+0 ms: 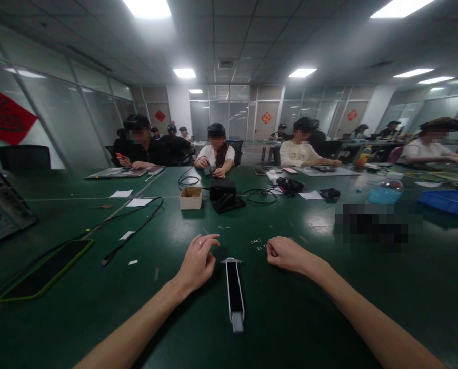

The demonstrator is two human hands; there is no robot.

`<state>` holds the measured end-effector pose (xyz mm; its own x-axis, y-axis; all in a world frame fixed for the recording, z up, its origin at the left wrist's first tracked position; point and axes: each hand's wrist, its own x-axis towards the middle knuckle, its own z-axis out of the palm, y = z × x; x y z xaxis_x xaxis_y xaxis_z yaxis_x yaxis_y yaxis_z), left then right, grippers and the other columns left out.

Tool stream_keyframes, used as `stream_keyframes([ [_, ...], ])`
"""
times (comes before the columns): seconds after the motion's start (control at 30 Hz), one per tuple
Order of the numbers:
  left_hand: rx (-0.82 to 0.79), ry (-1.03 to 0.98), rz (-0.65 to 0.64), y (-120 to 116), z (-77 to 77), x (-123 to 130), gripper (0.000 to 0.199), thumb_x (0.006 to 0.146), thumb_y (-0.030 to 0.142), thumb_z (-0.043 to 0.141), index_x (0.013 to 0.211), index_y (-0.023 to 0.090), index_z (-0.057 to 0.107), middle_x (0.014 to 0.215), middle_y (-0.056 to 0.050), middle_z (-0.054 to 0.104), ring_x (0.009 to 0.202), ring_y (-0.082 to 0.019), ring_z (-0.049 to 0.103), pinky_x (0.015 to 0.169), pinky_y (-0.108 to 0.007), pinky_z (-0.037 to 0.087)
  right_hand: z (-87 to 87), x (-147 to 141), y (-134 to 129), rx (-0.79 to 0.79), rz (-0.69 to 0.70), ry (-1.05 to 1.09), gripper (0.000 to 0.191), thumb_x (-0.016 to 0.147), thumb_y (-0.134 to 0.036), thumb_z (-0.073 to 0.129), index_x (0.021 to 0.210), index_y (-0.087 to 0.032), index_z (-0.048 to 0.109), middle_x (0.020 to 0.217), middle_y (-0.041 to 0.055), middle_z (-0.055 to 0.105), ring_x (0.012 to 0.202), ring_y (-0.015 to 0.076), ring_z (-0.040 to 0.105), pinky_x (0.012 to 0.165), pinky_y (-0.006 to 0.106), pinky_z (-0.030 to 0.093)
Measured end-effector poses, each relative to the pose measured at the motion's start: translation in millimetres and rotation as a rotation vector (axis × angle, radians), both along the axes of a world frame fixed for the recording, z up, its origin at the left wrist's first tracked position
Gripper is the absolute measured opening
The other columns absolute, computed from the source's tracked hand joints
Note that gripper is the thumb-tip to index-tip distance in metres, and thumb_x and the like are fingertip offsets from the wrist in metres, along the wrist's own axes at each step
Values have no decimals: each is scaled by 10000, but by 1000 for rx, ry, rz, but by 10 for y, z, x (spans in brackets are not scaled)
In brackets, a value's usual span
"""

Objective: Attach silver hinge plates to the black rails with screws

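Note:
A long, narrow tool lies on the green table, with a white frame, a black middle strip, a short crossbar at the far end and a pale grey block at the near end. My left hand hovers or rests just left of its far end, fingers partly stretched and thumb apart, with nothing seen in it. To the right, my right hand is closed, its fingertips curled down by the table. Whatever those fingers hold, if anything, is hidden. Several tiny metal pieces lie beside the right hand's fingers.
Ahead stand a small open cardboard box and a black box-shaped device with cables. A green-edged black phone-like slab lies left. At right are a blue tray and a bottle of blue liquid. People sit across the table.

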<state>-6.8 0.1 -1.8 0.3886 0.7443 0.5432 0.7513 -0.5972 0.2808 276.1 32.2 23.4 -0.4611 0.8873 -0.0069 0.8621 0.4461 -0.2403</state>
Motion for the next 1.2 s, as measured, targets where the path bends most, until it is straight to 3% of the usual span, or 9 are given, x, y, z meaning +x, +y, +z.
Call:
stream_keyframes([
  [0.27, -2, 5, 18, -15, 44, 2, 240, 813, 112, 415, 999, 201, 536, 1195, -86, 602, 1115, -242, 557, 1016, -499, 392, 38, 88, -14, 94, 77, -40, 119, 815, -238, 579, 856, -169, 666, 875, 71, 652, 828, 218, 592, 718, 326, 442],
  [0.4, 3, 4, 34, -3, 56, -16, 204, 828, 138, 418, 971, 193, 553, 1174, -91, 613, 1094, -248, 567, 981, -486, 414, 53, 71, -24, 78, 65, -66, 131, 832, -200, 551, 807, -170, 676, 840, 68, 664, 790, 207, 604, 692, 312, 437],
  [0.57, -4, -8, 18, -5, 51, 0, 139, 863, 198, 427, 868, 194, 566, 1104, -84, 639, 1046, -235, 584, 942, -455, 438, 16, -32, -25, 176, 31, -167, 141, 792, -144, 532, 717, -159, 651, 763, 86, 659, 719, 209, 607, 636, 292, 424],
  [0.93, -19, -9, -23, -58, 94, 39, 183, 895, 239, 420, 861, 187, 591, 1055, -77, 644, 1032, -230, 580, 951, -441, 432, -94, -93, -4, 278, 27, -196, 155, 841, -157, 495, 792, -124, 638, 803, 124, 640, 743, 237, 583, 693, 349, 451],
  [1.03, -3, -3, -16, -62, 114, 14, 151, 893, 232, 440, 889, 188, 584, 1062, -73, 638, 1043, -228, 573, 944, -429, 436, -80, -147, -37, 271, 49, -71, 138, 854, -162, 485, 808, -132, 612, 814, 104, 620, 737, 214, 561, 687, 338, 455],
  [1.2, 68, 40, -109, -126, 133, 75, 149, 889, 271, 540, 1007, 187, 572, 1051, -72, 634, 984, -214, 588, 861, -367, 472, -86, -372, -208, 254, 186, 390, 112, 862, -171, 472, 823, -165, 576, 824, 56, 596, 758, 170, 546, 692, 291, 453],
])
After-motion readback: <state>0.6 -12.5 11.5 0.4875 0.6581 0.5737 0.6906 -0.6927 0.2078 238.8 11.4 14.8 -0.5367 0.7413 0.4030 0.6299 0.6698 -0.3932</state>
